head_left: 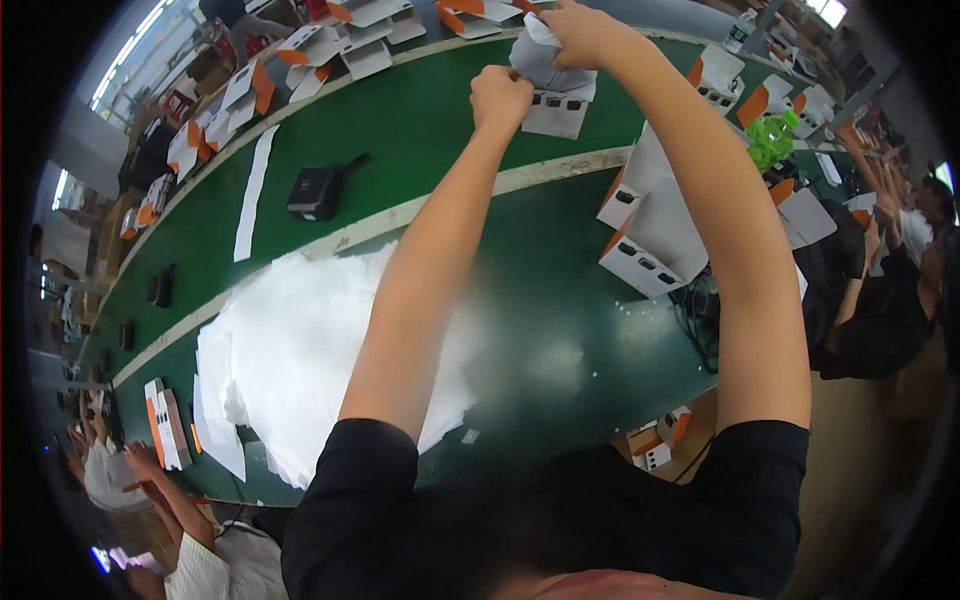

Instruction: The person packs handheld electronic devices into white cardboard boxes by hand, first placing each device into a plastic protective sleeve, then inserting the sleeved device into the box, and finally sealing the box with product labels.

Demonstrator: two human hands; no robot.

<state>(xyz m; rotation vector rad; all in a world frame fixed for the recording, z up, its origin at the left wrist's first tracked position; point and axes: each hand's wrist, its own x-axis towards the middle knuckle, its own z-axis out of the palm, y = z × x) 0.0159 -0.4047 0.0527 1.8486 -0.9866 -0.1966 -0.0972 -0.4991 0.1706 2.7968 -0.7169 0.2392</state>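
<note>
Both my arms reach to the far side of the green table. A pale grey-white wrapped bundle (545, 62), like something in thin paper or foam sheet, sits over a small white box (556, 115) with dark pictures on its side. From above and the right, my right hand (583, 38) grips the bundle's top edge. My left hand (500, 98) is closed, its fingers curled against the bundle's left side just above the box. What lies inside the wrapping is hidden.
A big pile of white sheets (300, 350) covers the near left. Beyond it are a black device (316, 192) with a strap and a paper strip (257, 190). Open white-orange boxes (655, 225) stand right, near a green bottle (771, 140). Other people work at both sides.
</note>
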